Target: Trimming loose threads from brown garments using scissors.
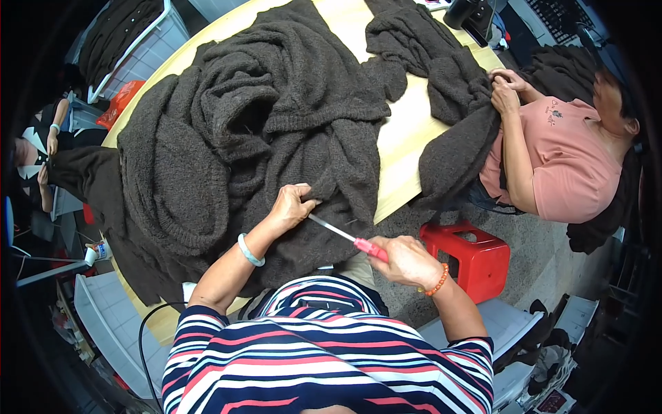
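A large dark brown knitted garment [186,165] lies bunched in thick folds over the table and hangs at its near edge. My left hand [292,205] is closed on a small fold of the knit, thumb and fingers pinched together. In my right hand [407,261], the fingers wrap round a tool with a pink handle and a slim pale metal shaft [332,226]. The shaft points up and left, and its end reaches the knit beside my left fingertips. Whether the tip passes into the stitches is hidden.
The pale wooden table [408,148] curves round me. At the right a person in a pink shirt [576,159] handles more dark knitwear [455,90]; another person [43,148] works at the far left. A red stool [476,262] and a white bin [148,52] stand nearby.
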